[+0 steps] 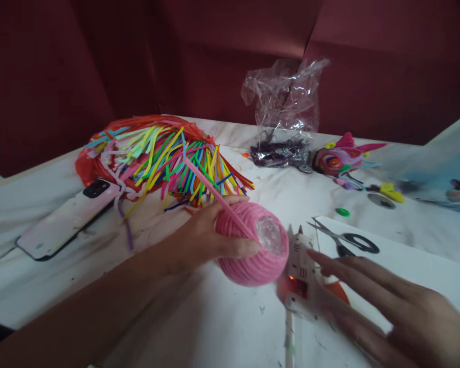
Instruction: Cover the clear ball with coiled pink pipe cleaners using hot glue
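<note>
My left hand (210, 232) grips a round ball wrapped in pink pipe cleaner (249, 263), thumb pressed near its clear uncovered end. A loose pink pipe cleaner strand (214, 191) runs up from under the thumb. My right hand (383, 301) is spread out with its fingers extended, reaching over a white hot glue gun (301, 263) that lies on the table just right of the ball. The fingertips hover at the gun's side; the hand is blurred by motion.
A heap of coloured pipe cleaners (164, 153) on a red bag lies at the back left, beside a phone (67, 220). Scissors (345, 240) rest on white paper. A clear plastic bag (283, 112), a colourful craft figure (341, 158) and a green button (343, 211) sit behind.
</note>
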{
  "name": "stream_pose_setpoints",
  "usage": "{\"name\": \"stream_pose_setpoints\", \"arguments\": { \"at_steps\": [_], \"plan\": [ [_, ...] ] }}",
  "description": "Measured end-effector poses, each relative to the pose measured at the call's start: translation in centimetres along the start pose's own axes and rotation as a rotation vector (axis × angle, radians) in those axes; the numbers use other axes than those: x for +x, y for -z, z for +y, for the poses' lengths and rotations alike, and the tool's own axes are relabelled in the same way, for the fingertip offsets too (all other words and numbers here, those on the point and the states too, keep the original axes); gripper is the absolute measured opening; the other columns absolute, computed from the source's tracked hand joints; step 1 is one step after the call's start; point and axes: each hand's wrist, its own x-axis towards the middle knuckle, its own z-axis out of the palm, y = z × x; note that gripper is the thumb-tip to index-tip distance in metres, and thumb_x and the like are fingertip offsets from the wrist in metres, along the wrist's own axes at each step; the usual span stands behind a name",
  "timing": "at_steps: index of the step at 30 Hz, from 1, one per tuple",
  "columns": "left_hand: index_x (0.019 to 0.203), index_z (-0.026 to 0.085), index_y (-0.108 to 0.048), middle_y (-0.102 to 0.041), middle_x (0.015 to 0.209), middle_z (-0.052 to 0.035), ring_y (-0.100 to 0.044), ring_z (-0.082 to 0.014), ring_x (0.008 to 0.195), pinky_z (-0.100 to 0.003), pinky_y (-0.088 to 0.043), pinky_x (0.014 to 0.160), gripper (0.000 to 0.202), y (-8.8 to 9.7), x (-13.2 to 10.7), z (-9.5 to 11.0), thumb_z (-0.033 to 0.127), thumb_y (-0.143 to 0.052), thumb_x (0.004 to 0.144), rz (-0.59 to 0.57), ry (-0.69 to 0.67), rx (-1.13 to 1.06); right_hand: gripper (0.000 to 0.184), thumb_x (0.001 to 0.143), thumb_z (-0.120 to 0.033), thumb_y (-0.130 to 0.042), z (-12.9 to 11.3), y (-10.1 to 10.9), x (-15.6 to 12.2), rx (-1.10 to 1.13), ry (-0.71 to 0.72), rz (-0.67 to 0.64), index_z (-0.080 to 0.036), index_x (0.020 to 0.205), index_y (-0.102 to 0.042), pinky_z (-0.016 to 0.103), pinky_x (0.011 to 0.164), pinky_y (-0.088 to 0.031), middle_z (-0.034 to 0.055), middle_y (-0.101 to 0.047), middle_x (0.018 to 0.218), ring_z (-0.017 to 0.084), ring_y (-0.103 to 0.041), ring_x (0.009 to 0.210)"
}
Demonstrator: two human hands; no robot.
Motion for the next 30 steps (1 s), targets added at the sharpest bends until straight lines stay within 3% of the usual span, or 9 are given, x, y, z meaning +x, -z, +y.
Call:
{"name": "stream_pose_setpoints", "arguments": {
  "at_steps": [3,5,12,18,22,28,30],
  "plan": [
    [0.099,0.02,-0.062,-0.063,0.093,-0.0017,-0.059,-0.0231,0.094,-0.034,-0.049,0.081,0.035,-0.8,0.0,0.0,0.029,-0.075,0.068,-0.046,-0.072,-0.059,0.04,0.1,-0.027,-0.034,-1.6,0.6,0.9,0.012,0.048,0.096,-0.021,0.14,-0.038,0.021,0.06,-0.054,0.0085,-0.058,0.096,0.015,-0.063,0.078],
    [0.095,0.02,-0.062,-0.062,0.089,-0.0012,-0.06,-0.0212,0.089,-0.032,-0.05,0.078,0.032,-1.3,0.0,-0.2,0.029,-0.076,0.067,-0.096,-0.083,-0.115,0.041,0.1,-0.028,-0.035,-2.5,0.4,1.3,0.05,0.085,0.151,-0.021,0.141,-0.039,0.022,0.056,-0.052,0.0078,-0.057,0.091,0.015,-0.061,0.074],
    [0.097,0.018,-0.061,-0.063,0.09,-0.0038,-0.06,-0.02,0.085,-0.032,-0.051,0.076,0.041,-1.6,0.2,-1.0,0.03,-0.079,0.063,-0.125,-0.062,-0.171,0.04,0.098,-0.026,-0.04,-3.2,-1.0,0.9,0.129,0.112,0.229,-0.015,0.136,-0.046,0.025,0.06,-0.054,0.008,-0.058,0.089,0.017,-0.06,0.075],
    [0.103,0.018,-0.059,-0.062,0.09,-0.0034,-0.059,-0.0201,0.086,-0.031,-0.051,0.076,0.053,-1.8,0.4,-1.2,0.033,-0.083,0.058,-0.031,-0.082,-0.184,0.048,0.097,-0.021,-0.039,-3.6,-1.7,1.0,0.025,0.095,0.247,-0.016,0.145,-0.034,0.034,0.062,-0.054,0.0092,-0.057,0.089,0.023,-0.058,0.08],
    [0.102,0.018,-0.059,-0.062,0.09,-0.0032,-0.059,-0.02,0.085,-0.033,-0.05,0.076,0.049,-1.8,0.6,-1.6,0.033,-0.081,0.06,-0.053,-0.073,-0.186,0.044,0.098,-0.02,-0.039,-3.6,-1.4,1.3,0.075,0.095,0.221,-0.016,0.142,-0.039,0.03,0.065,-0.054,0.0096,-0.055,0.093,0.021,-0.057,0.084],
    [0.123,0.022,-0.045,-0.06,0.113,-0.0057,-0.055,-0.0258,0.109,-0.038,-0.045,0.091,0.073,-1.9,0.3,-2.0,0.029,-0.082,0.06,-0.054,0.017,-0.198,0.05,0.098,-0.02,-0.038,-3.6,-0.7,1.5,0.14,0.07,0.192,-0.023,0.148,-0.029,0.03,0.074,-0.054,0.0099,-0.053,0.1,0.02,-0.057,0.092],
    [0.122,0.022,-0.046,-0.061,0.111,-0.0052,-0.056,-0.0256,0.107,-0.037,-0.046,0.09,0.073,-2.0,0.3,-2.1,0.029,-0.082,0.059,-0.07,0.02,-0.194,0.051,0.098,-0.02,-0.038,-3.5,-0.7,1.5,0.128,0.082,0.185,-0.023,0.148,-0.029,0.032,0.077,-0.055,0.0099,-0.055,0.1,0.021,-0.058,0.094]
  ]
}}
